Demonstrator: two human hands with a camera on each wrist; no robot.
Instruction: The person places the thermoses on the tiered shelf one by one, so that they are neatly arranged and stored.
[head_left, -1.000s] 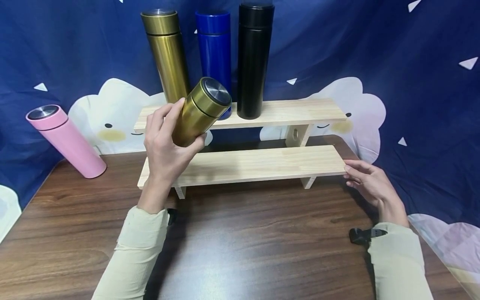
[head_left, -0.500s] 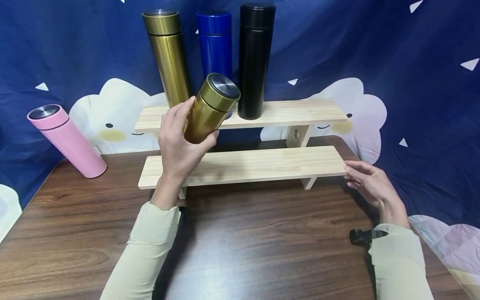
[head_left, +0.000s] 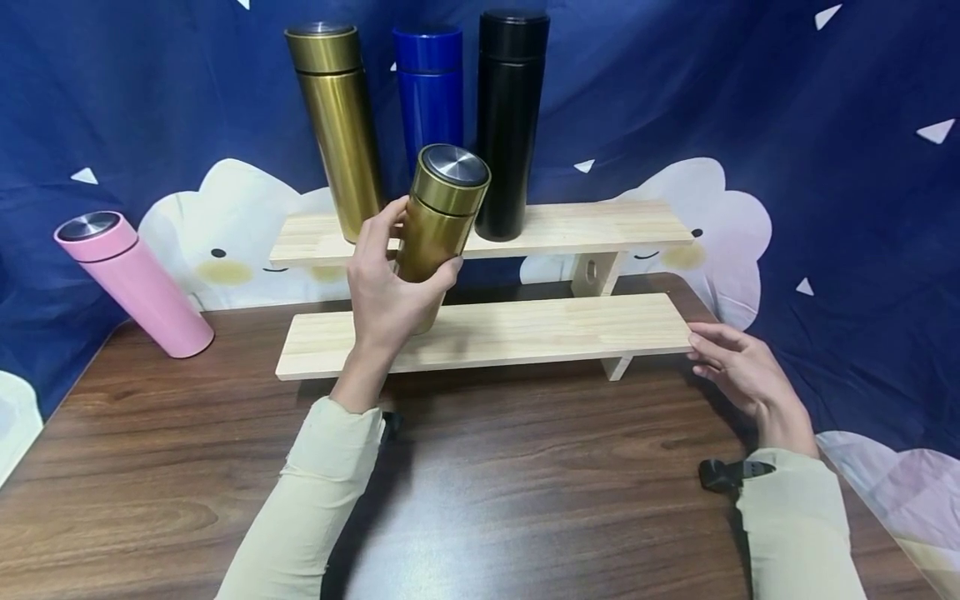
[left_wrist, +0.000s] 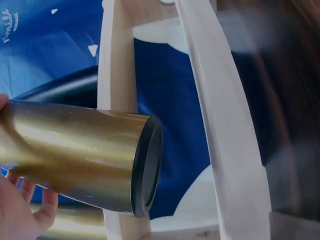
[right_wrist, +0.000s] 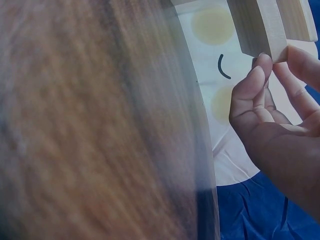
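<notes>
My left hand (head_left: 393, 287) grips a gold thermos bottle (head_left: 442, 212) round its body, fingers on one side and thumb on the other. The bottle leans slightly, its steel lid top up. In the left wrist view, a gap separates the dark base of the gold thermos bottle (left_wrist: 148, 167) from the lower plank. With thumb and fingers, my right hand (head_left: 750, 375) pinches the right end of the lower plank of a two-step wooden display shelf (head_left: 570, 325). The right wrist view shows those fingertips (right_wrist: 264, 64) against the plank's corner.
On the upper plank stand another gold bottle (head_left: 337, 142), a blue bottle (head_left: 429, 92), partly hidden, and a black bottle (head_left: 512, 125). A pink bottle (head_left: 138, 287) stands on the brown table (head_left: 487, 492) at the left. A blue patterned cloth (head_left: 840, 208) hangs behind.
My left hand has carried the gold thermos bottle to the right over the shelf, and the bottle has become more upright. The right hand stays at the plank's end.
</notes>
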